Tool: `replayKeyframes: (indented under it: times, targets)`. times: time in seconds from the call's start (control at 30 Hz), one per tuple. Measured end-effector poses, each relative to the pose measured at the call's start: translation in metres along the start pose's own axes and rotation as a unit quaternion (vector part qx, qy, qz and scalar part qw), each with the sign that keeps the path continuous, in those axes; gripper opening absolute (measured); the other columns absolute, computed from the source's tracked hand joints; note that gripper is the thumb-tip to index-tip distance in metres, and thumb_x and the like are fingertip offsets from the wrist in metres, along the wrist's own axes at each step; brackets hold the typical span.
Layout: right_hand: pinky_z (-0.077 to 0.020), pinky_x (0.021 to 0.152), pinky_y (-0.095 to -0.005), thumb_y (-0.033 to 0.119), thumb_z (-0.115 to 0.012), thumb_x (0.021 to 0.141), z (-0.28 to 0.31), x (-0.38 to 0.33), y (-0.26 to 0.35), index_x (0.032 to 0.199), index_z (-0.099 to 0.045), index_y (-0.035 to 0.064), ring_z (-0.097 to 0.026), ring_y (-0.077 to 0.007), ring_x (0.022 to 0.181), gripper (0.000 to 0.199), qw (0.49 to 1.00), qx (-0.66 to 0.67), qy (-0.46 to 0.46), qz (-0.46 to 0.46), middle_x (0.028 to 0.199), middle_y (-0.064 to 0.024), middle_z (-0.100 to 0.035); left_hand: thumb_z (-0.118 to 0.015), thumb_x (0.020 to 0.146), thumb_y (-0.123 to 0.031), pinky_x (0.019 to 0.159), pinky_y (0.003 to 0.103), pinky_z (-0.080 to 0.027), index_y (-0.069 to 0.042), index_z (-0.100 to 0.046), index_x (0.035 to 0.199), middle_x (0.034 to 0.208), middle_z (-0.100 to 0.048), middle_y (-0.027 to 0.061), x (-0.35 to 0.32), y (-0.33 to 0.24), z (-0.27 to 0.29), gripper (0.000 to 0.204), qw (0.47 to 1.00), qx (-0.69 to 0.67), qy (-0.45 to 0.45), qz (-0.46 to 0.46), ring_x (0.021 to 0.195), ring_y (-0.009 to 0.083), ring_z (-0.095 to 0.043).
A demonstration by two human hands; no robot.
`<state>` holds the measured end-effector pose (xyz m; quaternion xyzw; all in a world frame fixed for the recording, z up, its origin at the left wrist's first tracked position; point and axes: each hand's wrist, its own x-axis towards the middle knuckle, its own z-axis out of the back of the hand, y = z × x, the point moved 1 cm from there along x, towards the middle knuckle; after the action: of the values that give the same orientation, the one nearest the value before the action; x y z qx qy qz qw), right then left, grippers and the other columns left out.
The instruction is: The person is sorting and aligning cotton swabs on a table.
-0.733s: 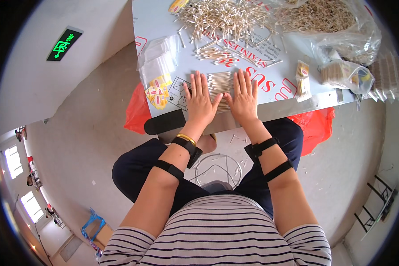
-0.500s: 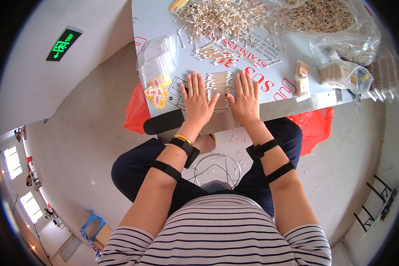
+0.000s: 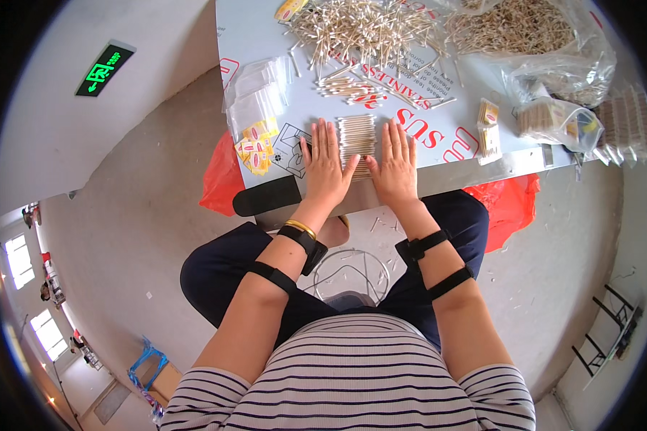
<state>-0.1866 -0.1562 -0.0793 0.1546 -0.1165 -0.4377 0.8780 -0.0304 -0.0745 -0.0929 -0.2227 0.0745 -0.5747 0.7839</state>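
Grey table (image 3: 266, 29) fills the far part of the scene. Near its front edge lies a neat stack of cotton swabs (image 3: 356, 138), squeezed between the left hand (image 3: 325, 167) and right hand (image 3: 395, 164), both flat with fingers extended, gripping nothing. Left of them lie small clear bags (image 3: 255, 100); farther away, a loose swab pile (image 3: 363, 25).

swabs (image 3: 356, 136): wood, cotton, matt | table (image 3: 259, 29): smooth, glossy | bags (image 3: 255, 97): clear plastic
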Motion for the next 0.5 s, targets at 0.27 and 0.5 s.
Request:
replayKeyframes:
  times: [0.27,0.5]
  targets:
    - [-0.0127,0.130,-0.0523,0.045,-0.055,0.104,0.006,-0.014,-0.005,0.163,-0.028,-0.0007,-0.019,-0.0305,0.161,0.079,1.000,0.005,0.000,0.000,0.173,-0.0134,-0.023,-0.042,0.106,-0.058,0.128,0.062,-0.007,-0.013,-0.022,0.168,0.175,-0.019,0.0101,0.013,-0.010,0.007,0.079,0.991,0.068,0.076,-0.087,0.161,0.0339,-0.015]
    - [-0.0133,0.130,-0.0533,0.041,-0.055,0.104,0.005,-0.014,0.004,0.165,-0.030,0.0114,-0.020,-0.0288,0.160,0.071,0.999,-0.003,0.013,0.033,0.172,-0.0122,-0.025,-0.040,0.106,-0.059,0.128,0.061,-0.007,-0.012,-0.025,0.167,0.174,-0.021,0.0100,0.017,-0.003,0.007,0.079,0.992,0.040,0.049,-0.114,0.161,0.0315,-0.018]
